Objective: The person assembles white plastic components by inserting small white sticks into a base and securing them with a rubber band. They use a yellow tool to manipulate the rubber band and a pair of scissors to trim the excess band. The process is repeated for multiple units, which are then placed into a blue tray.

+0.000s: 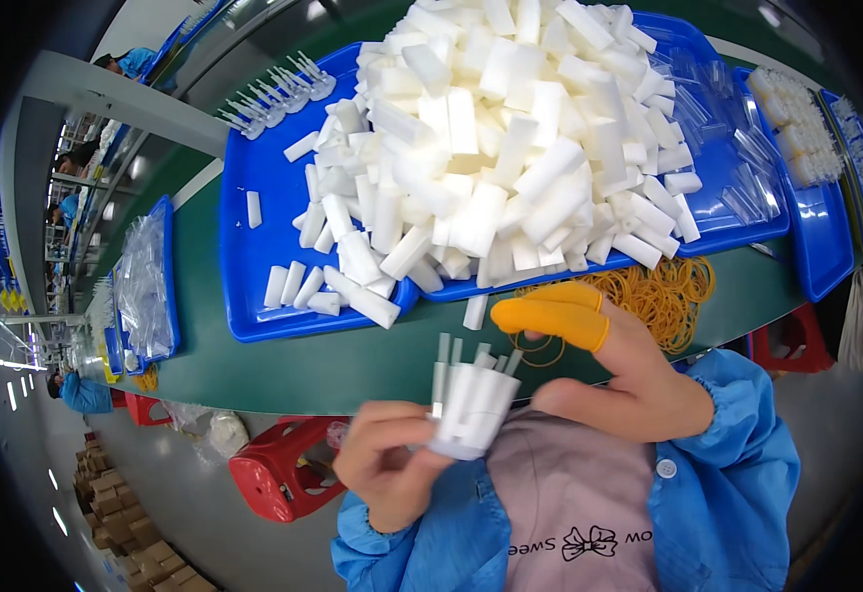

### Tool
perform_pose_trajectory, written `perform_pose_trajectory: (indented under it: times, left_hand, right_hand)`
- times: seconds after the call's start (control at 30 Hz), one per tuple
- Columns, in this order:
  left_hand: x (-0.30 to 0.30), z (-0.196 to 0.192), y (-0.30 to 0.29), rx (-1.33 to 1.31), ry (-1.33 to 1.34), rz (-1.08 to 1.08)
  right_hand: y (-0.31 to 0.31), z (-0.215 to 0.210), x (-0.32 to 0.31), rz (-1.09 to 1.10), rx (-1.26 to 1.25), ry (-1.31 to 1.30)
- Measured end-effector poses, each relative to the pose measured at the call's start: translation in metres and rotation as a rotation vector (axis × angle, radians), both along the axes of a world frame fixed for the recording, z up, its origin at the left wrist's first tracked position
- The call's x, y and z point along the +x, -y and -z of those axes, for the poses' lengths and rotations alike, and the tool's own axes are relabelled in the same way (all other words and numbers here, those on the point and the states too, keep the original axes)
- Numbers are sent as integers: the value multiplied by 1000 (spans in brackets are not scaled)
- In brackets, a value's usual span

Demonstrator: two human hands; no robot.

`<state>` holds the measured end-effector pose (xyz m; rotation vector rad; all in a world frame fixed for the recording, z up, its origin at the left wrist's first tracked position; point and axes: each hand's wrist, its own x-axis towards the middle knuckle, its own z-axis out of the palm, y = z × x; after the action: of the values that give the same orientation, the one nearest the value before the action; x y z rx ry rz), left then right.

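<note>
My left hand grips a bundle of white foam pieces by its lower end. Several thin clear strips or tubes stand up out of the bundle, and its base looks like a clear plastic holder, though blur hides the detail. To the right of it is my right hand, its fingers curled and two of them in orange finger cots. A yellow rubber band hangs in a loop under those fingertips. One loose foam piece lies on the green table just beyond the bundle.
A large heap of white foam pieces fills blue trays. Yellow rubber bands lie piled at the right. Clear plastic pieces and finished-looking assemblies sit in the trays. A red stool stands below the table edge.
</note>
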<state>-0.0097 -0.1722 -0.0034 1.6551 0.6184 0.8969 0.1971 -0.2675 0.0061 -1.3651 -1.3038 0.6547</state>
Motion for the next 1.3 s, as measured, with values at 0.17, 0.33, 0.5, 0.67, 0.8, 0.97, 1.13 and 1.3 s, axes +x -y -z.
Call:
perform_pose_trajectory:
  times: [0.17,0.33,0.5,0.67,0.8,0.97,1.13,1.3]
  left_hand:
    - [-12,7,-15,-131,191,-233]
    - [-34,21,-24,-144,159,-250]
    - [-30,9,-20,35,-42,-219]
    - [-19,4,-8,207,-33,133]
    - [3,-3,3,262,-12,305]
    - [19,-10,9,318,-49,409]
    - [22,-10,10,363,-71,453]
    - [24,-9,11,427,-94,449]
  right_hand:
    - [-15,25,-26,-135,-92,651]
    - [-17,41,-43,-339,-164,945]
    - [-7,32,-35,-249,-193,690]
    - [18,15,5,76,-141,-522]
    - [17,11,18,207,-145,-862]
    - [17,14,17,126,-163,-923]
    - [16,15,13,177,-101,-1018]
    - [19,21,12,60,-144,-924]
